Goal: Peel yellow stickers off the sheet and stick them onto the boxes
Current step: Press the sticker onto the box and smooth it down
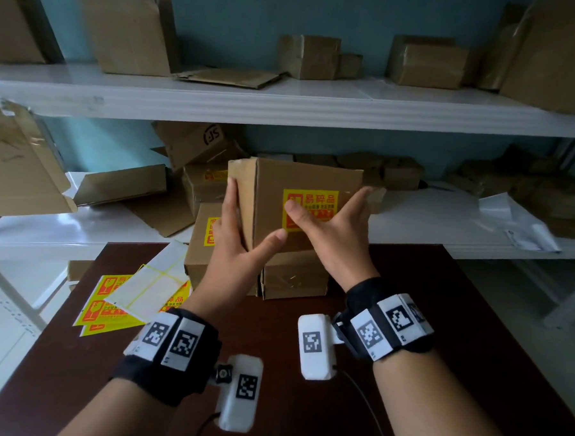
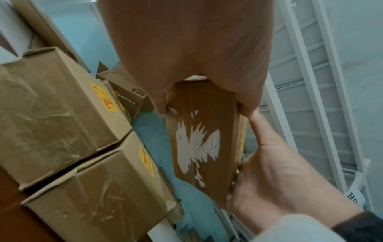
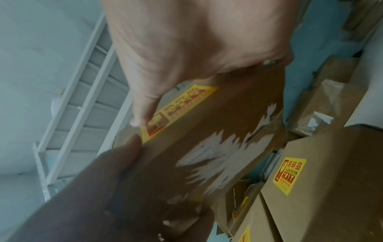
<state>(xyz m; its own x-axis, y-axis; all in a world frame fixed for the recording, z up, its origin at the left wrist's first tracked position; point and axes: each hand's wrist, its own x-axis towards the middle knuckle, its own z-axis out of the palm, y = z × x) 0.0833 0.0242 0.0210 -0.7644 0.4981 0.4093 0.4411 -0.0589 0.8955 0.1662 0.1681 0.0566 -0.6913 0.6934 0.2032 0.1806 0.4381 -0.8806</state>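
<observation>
Both wrists wear black bands above the dark desk (image 1: pixel 440 326). Left hand (image 1: pixel 234 248) and right hand (image 1: pixel 332 233) grasp a cardboard box (image 1: pixel 271 190) between them, lifted over other boxes (image 1: pixel 293 278); a yellow sticker (image 1: pixel 317 199) sits on its front, under the right thumb. Sticker sheets (image 1: pixel 108 305) lie at the desk's left.

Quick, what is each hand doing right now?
Left hand: grips the brown cardboard box.
Right hand: grips the same box, thumb on its yellow sticker.

A brown cardboard box (image 1: pixel 273 200) is held up off the table, one corner edge towards us, a yellow fragile sticker (image 1: pixel 313 206) stuck flat on its right face. Yellow sticker sheets (image 1: pixel 108 305) lie fanned on the table's left corner.
</observation>
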